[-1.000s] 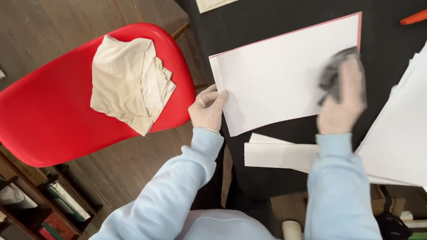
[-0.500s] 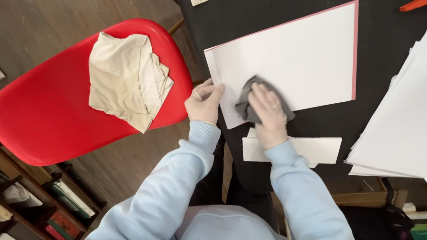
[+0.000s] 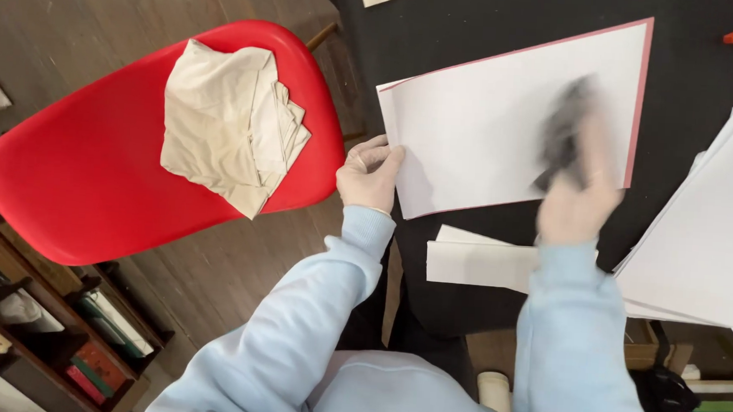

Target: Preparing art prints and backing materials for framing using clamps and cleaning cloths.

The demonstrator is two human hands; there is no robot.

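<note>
Lying right of centre on the black table [image 3: 476,36], a large white sheet [image 3: 487,129] with a thin pink edge carries the blurred right hand [image 3: 580,200], closed around a dark grey cloth [image 3: 564,129]; the left hand [image 3: 368,174], fingers loosely curled, pins the sheet's lower left corner; a smaller white slip [image 3: 476,264] lies just below; a stack of white sheets [image 3: 703,249] fills the right edge; at upper left a red chair [image 3: 75,191] holds a folded cream cloth [image 3: 220,123]; a bookshelf [image 3: 50,332] with books sits lower left.
</note>
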